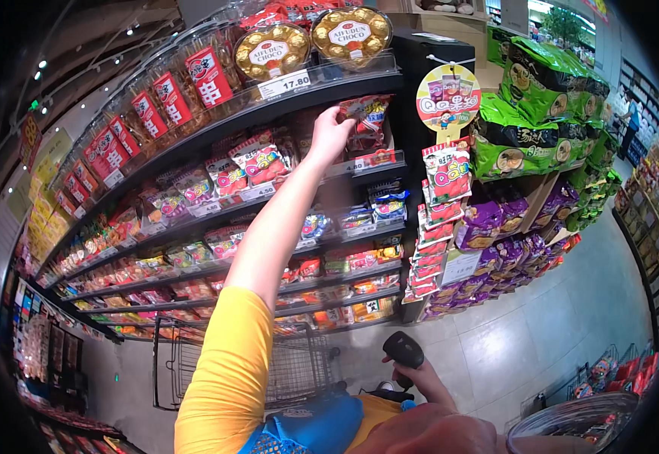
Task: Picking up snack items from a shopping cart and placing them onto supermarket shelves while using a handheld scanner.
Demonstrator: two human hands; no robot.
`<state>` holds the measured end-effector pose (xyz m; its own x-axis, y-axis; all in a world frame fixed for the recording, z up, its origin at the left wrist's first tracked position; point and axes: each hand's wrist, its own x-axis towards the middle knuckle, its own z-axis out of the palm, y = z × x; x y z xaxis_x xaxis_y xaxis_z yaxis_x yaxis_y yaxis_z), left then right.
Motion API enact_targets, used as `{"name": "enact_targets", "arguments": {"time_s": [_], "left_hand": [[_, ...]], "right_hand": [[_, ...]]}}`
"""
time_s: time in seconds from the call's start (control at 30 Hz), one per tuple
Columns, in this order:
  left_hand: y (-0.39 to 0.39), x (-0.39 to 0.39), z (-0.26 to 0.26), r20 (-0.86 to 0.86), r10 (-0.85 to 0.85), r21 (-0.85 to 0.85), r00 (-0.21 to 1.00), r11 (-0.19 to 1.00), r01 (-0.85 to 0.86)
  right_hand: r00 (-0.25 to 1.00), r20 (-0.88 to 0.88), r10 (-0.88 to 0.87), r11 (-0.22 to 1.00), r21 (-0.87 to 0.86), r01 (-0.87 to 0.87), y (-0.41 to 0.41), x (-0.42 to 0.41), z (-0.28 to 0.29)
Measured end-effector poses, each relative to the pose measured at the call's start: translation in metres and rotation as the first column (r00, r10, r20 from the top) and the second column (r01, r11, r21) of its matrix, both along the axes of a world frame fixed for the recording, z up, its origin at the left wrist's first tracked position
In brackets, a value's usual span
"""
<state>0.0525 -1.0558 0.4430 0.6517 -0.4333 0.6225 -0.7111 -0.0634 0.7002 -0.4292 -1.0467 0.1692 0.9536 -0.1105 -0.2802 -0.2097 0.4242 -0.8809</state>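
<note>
My left hand (332, 133) is stretched up to the second shelf, its thumb and fingers pinching the left edge of a red bag of gummy candy (370, 123). That bag stands upright behind a price strip (366, 163). Beside my wrist, more red and white gummy bags (258, 162) fill the same shelf. Low down near my body, my right hand (414, 374) grips a black handheld barcode scanner (403, 350). The scanner's head points up and left, and part of its handle is hidden by my fingers.
Heart-shaped chocolate boxes (271, 51) line the top shelf. Gummy bags hang in a strip (446, 173) at the shelf end, beside stacked green noodle packs (517, 142) and purple packs (480, 221). A wire shopping cart (298, 369) stands below my left arm. A person (630, 122) is far right.
</note>
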Motion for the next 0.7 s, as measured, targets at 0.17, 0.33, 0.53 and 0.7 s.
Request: {"name": "enact_targets", "arguments": {"time_s": [0.17, 0.33, 0.53, 0.7], "left_hand": [[-0.018, 0.014, -0.023, 0.327, 0.280, 0.347, 0.903, 0.853, -0.390], [-0.017, 0.000, -0.014, 0.387, 0.272, 0.314, 0.881, 0.859, -0.404], [-0.013, 0.005, -0.014, 0.374, 0.241, 0.487, 0.896, 0.771, -0.411], [-0.007, -0.053, -0.006, 0.536, 0.265, 0.485, 0.802, 0.681, -0.549]], "right_hand": [[0.986, -0.151, 0.077, 0.996, -0.037, -0.084, -0.017, -0.008, 0.011], [0.998, -0.064, -0.019, 0.999, -0.031, 0.017, -0.020, -0.010, 0.010], [0.996, -0.076, 0.049, 0.998, -0.043, -0.053, -0.027, 0.003, 0.004], [0.996, -0.045, 0.077, 0.996, -0.032, -0.079, -0.017, 0.013, 0.010]]}}
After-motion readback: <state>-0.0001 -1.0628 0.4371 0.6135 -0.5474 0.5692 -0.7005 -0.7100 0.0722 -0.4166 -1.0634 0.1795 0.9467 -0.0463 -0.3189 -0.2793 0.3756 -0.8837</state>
